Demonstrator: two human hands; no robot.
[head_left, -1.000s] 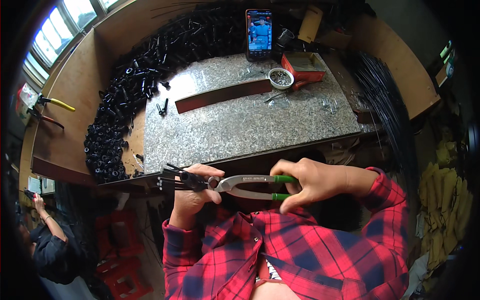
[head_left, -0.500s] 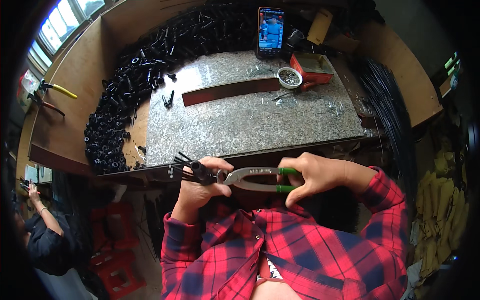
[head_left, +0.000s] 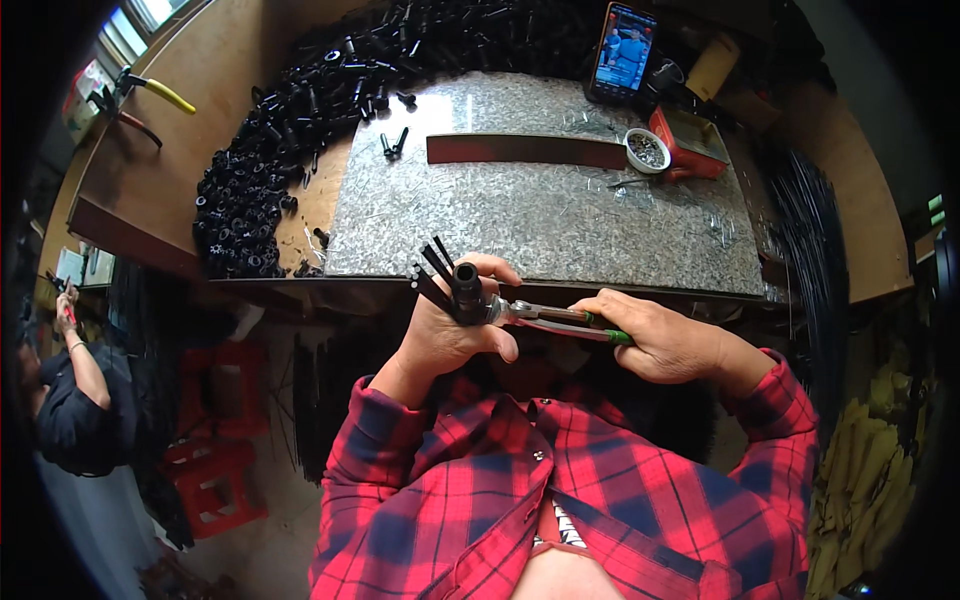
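Observation:
My left hand [head_left: 447,333] is closed around a black tubular fitting [head_left: 467,290], whose open round end faces up. Several thin black rods [head_left: 436,262] fan out beside the fitting, toward the left. My right hand [head_left: 662,337] grips a pair of end-cutting pincers [head_left: 549,317] by their green handles, which are squeezed close together. The jaws of the pincers meet the side of the fitting near my left thumb and fingers. What exactly lies between the jaws is too small to make out. Both hands are just in front of the bench's near edge.
A speckled stone slab [head_left: 500,225] covers the bench, bearing a dark strip [head_left: 525,151], a white cup [head_left: 646,151] of small metal bits and a red box [head_left: 690,143]. Black fittings [head_left: 240,215] pile up left; a phone [head_left: 623,52] stands behind. Another person [head_left: 90,380] works at far left.
The pincers' handles have gone from spread apart to squeezed together. The fitting has tipped so its open end faces up. The whole view has shifted, moving the bench things rightward.

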